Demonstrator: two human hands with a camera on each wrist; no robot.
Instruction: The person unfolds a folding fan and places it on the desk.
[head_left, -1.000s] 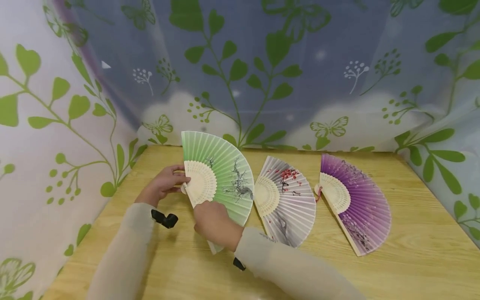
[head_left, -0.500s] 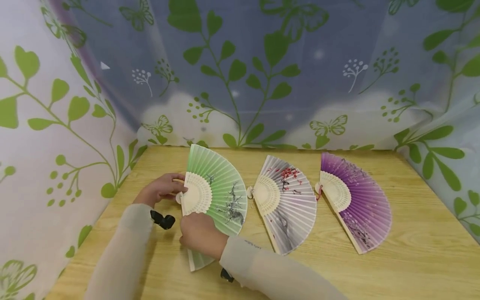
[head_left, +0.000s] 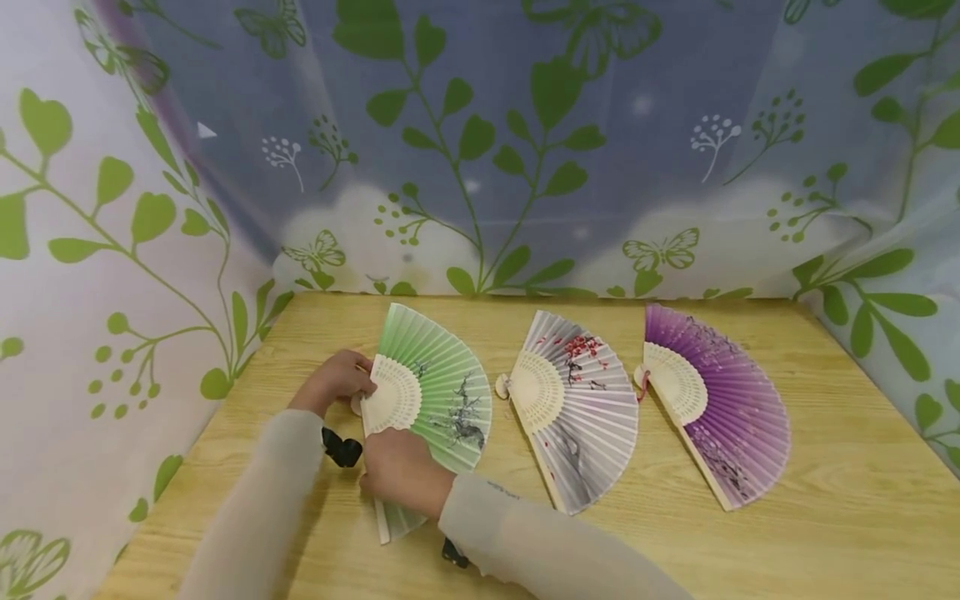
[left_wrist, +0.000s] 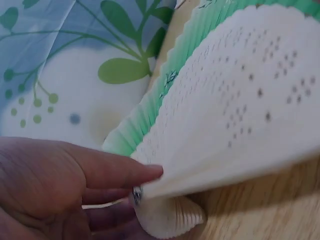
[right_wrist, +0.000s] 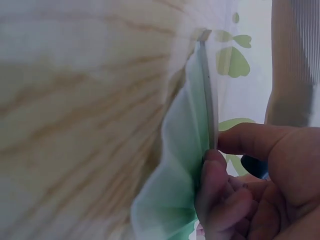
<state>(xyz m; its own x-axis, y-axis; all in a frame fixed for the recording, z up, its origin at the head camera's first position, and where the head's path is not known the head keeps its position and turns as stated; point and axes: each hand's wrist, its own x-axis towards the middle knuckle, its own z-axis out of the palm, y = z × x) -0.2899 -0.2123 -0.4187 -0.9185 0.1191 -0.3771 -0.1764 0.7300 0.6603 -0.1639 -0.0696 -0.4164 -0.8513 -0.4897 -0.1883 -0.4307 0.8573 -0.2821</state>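
A green folding fan (head_left: 446, 375), printed with a dark tree, is spread at the left of the table. My left hand (head_left: 337, 383) holds it by the pivot end; in the left wrist view, the left hand (left_wrist: 75, 175) has its thumb on the pale pierced ribs (left_wrist: 235, 90), fingers behind. Lower down, my right hand (head_left: 405, 471) grips the fan's near edge. The right wrist view has the right hand (right_wrist: 270, 185) pinching the outer stick (right_wrist: 210, 100) between thumb and fingers, with green pleats (right_wrist: 180, 150) beside it. The right hand covers part of the fan in the head view.
A grey-white fan (head_left: 592, 425) with red blossoms lies spread in the middle, its pivot to the left. Further right lies a purple fan (head_left: 738, 400) with a red cord (head_left: 642, 385). The wooden table (head_left: 840, 467) meets a leaf-print cloth backdrop (head_left: 480, 150) behind.
Both hands have brought the green fan down and toward me, slightly left. It no longer overlaps the grey-white fan, whose pivot now shows. Over the last half second the movement is slight.
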